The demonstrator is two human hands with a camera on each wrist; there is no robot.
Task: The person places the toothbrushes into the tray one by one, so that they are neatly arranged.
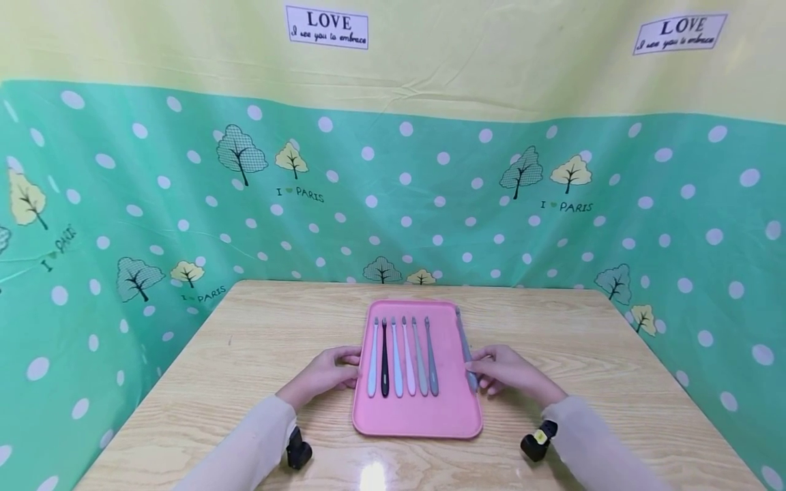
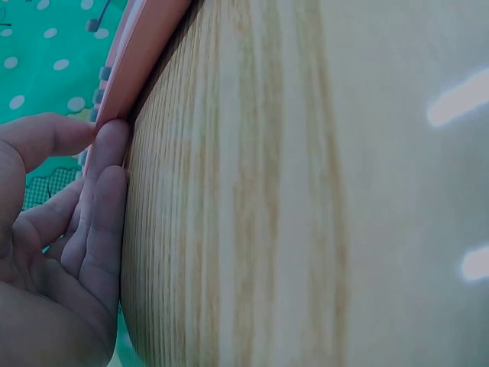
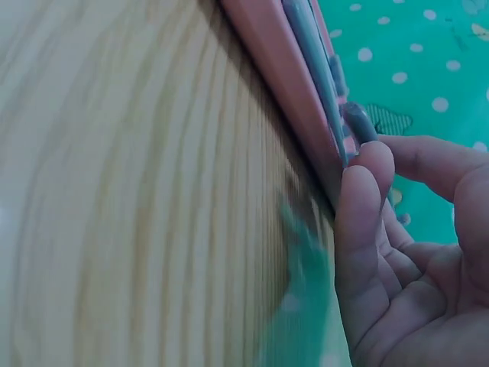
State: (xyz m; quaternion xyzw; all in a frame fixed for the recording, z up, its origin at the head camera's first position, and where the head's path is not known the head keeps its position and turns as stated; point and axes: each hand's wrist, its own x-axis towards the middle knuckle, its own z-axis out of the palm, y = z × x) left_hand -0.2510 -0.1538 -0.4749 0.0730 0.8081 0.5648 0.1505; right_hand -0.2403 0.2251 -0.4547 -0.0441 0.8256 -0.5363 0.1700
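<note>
A pink tray [image 1: 424,417] lies on the table with several slim cuticle trimmers side by side in it, among them a black cuticle trimmer [image 1: 385,358] and a pink cuticle trimmer [image 1: 408,361]. Their small metal tips point to the far side. My left hand [image 1: 328,372] grips the tray's left edge, thumb at the rim and fingers along the outer wall. At the right edge, my right hand [image 1: 506,372] pinches a grey-blue cuticle trimmer [image 1: 462,334] that runs lengthwise along the rim. My right fingers [image 3: 357,222] rest along the tray's outside wall.
The wooden table [image 1: 295,314] carries the tray near its middle. A green and yellow patterned curtain [image 1: 344,225] hangs behind the table and along both sides. Black wrist cameras sit under both sleeves, close over the tabletop.
</note>
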